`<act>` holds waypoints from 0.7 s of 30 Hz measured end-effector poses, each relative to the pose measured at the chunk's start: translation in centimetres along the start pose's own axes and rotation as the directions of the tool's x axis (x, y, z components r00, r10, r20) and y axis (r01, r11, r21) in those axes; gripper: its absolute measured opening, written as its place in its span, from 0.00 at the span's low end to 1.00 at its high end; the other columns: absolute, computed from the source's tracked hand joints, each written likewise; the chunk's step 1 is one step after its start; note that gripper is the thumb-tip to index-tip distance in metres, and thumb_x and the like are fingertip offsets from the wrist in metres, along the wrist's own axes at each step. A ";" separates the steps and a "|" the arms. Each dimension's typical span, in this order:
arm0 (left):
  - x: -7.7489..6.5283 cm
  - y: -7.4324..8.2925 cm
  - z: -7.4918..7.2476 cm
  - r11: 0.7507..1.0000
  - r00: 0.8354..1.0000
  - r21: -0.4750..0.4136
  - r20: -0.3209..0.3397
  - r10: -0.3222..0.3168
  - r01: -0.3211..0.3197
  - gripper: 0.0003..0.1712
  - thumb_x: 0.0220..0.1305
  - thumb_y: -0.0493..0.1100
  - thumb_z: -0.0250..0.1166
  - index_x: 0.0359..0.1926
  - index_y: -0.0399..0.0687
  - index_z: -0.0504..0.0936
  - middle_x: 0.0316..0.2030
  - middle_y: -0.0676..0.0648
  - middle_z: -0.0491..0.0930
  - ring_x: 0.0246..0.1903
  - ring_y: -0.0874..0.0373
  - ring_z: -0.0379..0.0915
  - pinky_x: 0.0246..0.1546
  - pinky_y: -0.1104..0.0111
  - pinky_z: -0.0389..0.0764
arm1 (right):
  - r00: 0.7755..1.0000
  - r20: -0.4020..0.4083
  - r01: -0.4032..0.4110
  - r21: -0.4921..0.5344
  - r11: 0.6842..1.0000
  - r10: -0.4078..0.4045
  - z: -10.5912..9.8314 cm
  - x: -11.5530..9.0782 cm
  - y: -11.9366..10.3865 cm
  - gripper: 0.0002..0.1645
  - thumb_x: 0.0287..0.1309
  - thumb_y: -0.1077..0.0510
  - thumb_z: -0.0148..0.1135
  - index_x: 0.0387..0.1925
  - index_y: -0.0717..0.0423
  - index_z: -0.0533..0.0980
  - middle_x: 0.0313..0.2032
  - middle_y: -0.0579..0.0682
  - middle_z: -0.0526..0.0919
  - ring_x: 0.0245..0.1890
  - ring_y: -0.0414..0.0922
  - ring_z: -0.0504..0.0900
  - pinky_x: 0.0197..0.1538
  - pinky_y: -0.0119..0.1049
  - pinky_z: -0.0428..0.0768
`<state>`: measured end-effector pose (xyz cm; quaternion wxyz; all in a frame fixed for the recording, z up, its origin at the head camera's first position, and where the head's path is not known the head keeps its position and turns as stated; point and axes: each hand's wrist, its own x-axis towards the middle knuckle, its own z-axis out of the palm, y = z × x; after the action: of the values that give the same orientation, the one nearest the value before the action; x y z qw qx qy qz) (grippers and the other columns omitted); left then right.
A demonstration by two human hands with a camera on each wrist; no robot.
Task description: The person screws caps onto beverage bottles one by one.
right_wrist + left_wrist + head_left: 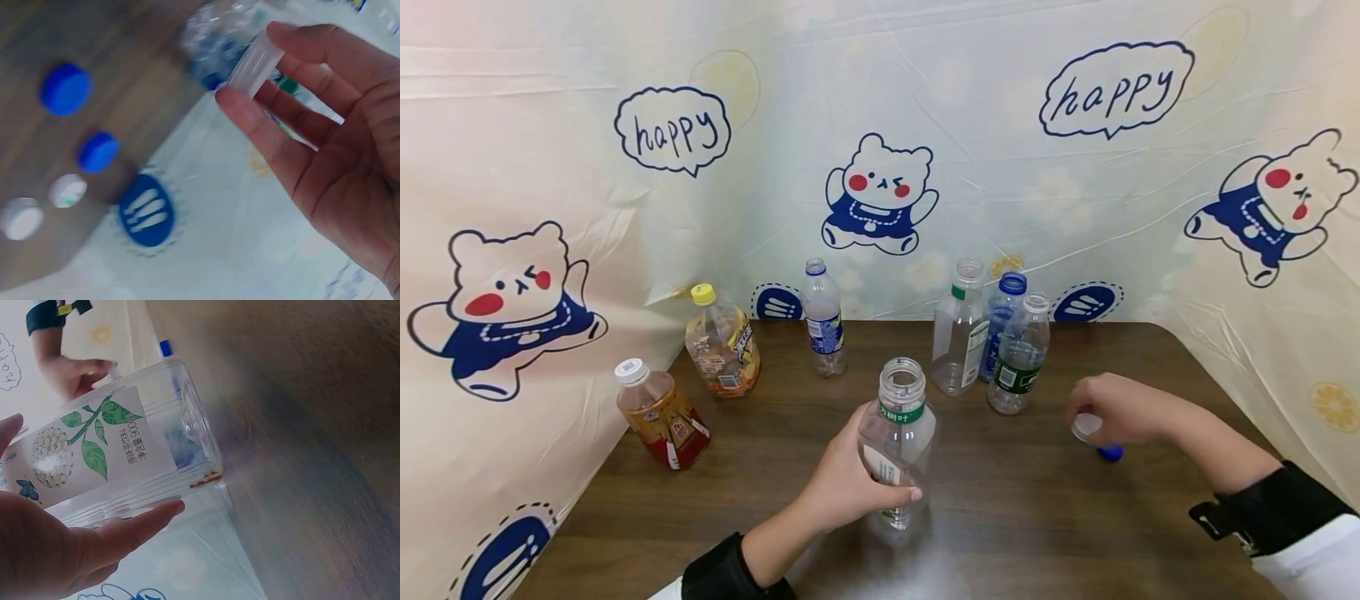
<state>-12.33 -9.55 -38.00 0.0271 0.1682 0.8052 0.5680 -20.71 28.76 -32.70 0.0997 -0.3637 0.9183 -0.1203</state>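
My left hand (857, 479) grips a clear square plastic bottle (913, 437) with a green neck ring and an open, capless mouth. Its label (87, 447) shows green leaves and a white flower ball in the left wrist view. Whether the base touches the table cannot be told. Over at the right, my right hand (1123, 408) pinches a white bottle cap (256, 64) between thumb and fingertips, above the table. Loose caps lie near that hand: a large blue cap (66, 89), a smaller blue cap (99, 151) and two white caps (22, 219).
Capless clear bottles (955, 342) and a blue bottle (1002, 321) cluster at the back right. A small blue-labelled bottle (825, 329) stands at the back centre. On the left are a yellow-capped bottle (722, 346) and a white-capped bottle (662, 417). A printed curtain (985, 192) hangs behind the table (760, 500).
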 end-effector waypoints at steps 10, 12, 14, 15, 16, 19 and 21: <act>0.1 0.1 0.3 1.000 1.000 0.000 -0.003 0.004 -0.004 0.60 0.35 0.48 0.83 0.70 0.52 0.60 0.56 0.51 0.75 0.53 0.55 0.73 0.54 0.54 0.73 | 0.990 0.070 0.134 -0.117 0.984 -0.126 -4.7 3.0 -7.1 0.17 0.43 0.64 0.74 0.36 0.44 0.83 0.37 0.38 0.80 0.37 0.39 0.78 0.40 0.38 0.81; 0.0 0.1 0.3 1.000 1.000 0.001 0.001 -0.005 0.005 0.59 0.36 0.48 0.83 0.70 0.52 0.60 0.56 0.51 0.75 0.53 0.55 0.72 0.54 0.54 0.73 | 0.984 0.071 0.174 -0.139 0.975 -0.166 -5.8 3.5 -8.4 0.17 0.43 0.64 0.74 0.37 0.44 0.83 0.37 0.38 0.80 0.37 0.39 0.77 0.41 0.38 0.81; 0.1 0.1 0.3 1.000 1.000 0.002 0.006 -0.009 0.009 0.59 0.36 0.47 0.83 0.70 0.52 0.60 0.56 0.51 0.75 0.53 0.55 0.72 0.54 0.54 0.73 | 0.976 0.062 0.214 -0.156 0.964 -0.207 -7.0 3.8 -9.7 0.17 0.44 0.65 0.73 0.37 0.45 0.83 0.37 0.38 0.80 0.37 0.38 0.77 0.40 0.38 0.81; 0.1 0.1 0.3 1.000 1.000 0.002 0.008 -0.011 0.011 0.59 0.37 0.47 0.83 0.70 0.53 0.60 0.56 0.51 0.75 0.53 0.55 0.72 0.54 0.53 0.73 | 0.975 0.056 0.221 -0.158 0.962 -0.215 -7.6 3.9 -10.4 0.17 0.44 0.65 0.74 0.37 0.45 0.83 0.37 0.38 0.80 0.37 0.38 0.77 0.40 0.38 0.82; 0.1 0.1 0.4 1.000 1.000 0.002 0.009 -0.011 0.011 0.59 0.37 0.48 0.83 0.70 0.53 0.60 0.56 0.51 0.75 0.53 0.55 0.72 0.54 0.53 0.73 | 0.974 0.046 0.227 -0.162 0.960 -0.223 -8.1 4.1 -11.1 0.17 0.44 0.65 0.74 0.37 0.45 0.83 0.37 0.38 0.80 0.37 0.38 0.77 0.40 0.37 0.82; 0.2 0.1 0.4 1.000 1.000 -0.001 0.015 -0.010 0.010 0.59 0.37 0.48 0.83 0.70 0.54 0.60 0.56 0.52 0.74 0.53 0.55 0.72 0.54 0.54 0.73 | 0.973 0.028 0.232 -0.174 0.957 -0.230 -9.6 4.5 -13.0 0.17 0.45 0.64 0.75 0.38 0.44 0.83 0.38 0.38 0.80 0.35 0.37 0.76 0.37 0.33 0.81; 0.1 0.1 0.4 1.000 1.000 -0.004 0.017 -0.017 0.017 0.59 0.37 0.48 0.83 0.70 0.54 0.60 0.57 0.52 0.74 0.54 0.55 0.72 0.54 0.53 0.73 | 0.966 0.018 0.258 -0.179 0.949 -0.259 -10.4 4.8 -14.2 0.17 0.46 0.63 0.75 0.39 0.45 0.83 0.39 0.38 0.80 0.34 0.37 0.75 0.35 0.31 0.80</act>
<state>-12.35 -9.11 -38.01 0.0392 0.1661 0.8052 0.5680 -17.81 16.95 -19.12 0.0472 -0.4882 0.8701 -0.0498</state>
